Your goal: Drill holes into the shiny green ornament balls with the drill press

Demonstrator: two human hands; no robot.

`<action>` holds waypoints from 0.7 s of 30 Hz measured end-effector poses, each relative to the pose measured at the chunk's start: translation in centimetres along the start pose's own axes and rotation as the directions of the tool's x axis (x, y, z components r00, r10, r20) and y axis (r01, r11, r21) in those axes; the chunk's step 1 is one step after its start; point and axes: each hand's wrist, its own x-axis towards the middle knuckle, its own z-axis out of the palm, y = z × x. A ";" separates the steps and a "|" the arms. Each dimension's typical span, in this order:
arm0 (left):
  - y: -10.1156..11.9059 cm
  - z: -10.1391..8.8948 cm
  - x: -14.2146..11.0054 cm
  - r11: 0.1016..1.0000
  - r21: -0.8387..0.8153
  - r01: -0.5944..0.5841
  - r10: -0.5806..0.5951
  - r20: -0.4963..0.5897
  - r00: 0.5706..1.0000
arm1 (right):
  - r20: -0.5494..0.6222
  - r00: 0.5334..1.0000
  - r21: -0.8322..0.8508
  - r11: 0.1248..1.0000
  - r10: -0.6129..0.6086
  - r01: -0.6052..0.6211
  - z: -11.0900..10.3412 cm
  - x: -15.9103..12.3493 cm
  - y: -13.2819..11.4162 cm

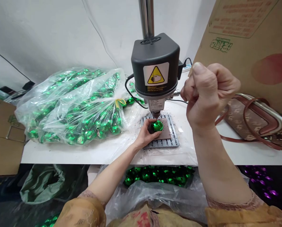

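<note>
My left hand pinches a shiny green faceted ball between thumb and fingers. The ball rests on a brown square board that lies on the slotted metal base of a small drill press. Right above the ball sits the chuck; whether a bit touches the ball is hidden. My right hand is closed in a fist at the lever on the machine's right side. Most of that lever is covered by the fist.
Left on the white table lies a clear bag of green balls, tied with yellow. Below the front edge is an open bag of green balls. A handbag and a cardboard box stand at right. Dark shavings surround the base.
</note>
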 end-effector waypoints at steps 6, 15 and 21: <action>-0.4 0.0 -0.1 0.999 -0.049 0.015 -0.015 0.012 1.000 | 0.007 0.997 0.132 0.988 -0.082 0.081 -0.1 -0.4 0.2; -0.6 0.1 -0.2 0.992 -0.119 0.029 -0.027 0.020 0.999 | -0.024 0.984 0.168 0.970 -0.176 0.178 -0.5 -2.1 1.0; -0.3 0.2 -0.2 0.993 -0.116 0.028 -0.026 0.015 1.000 | -0.007 0.982 0.143 0.972 -0.188 0.187 -1.0 -2.6 1.6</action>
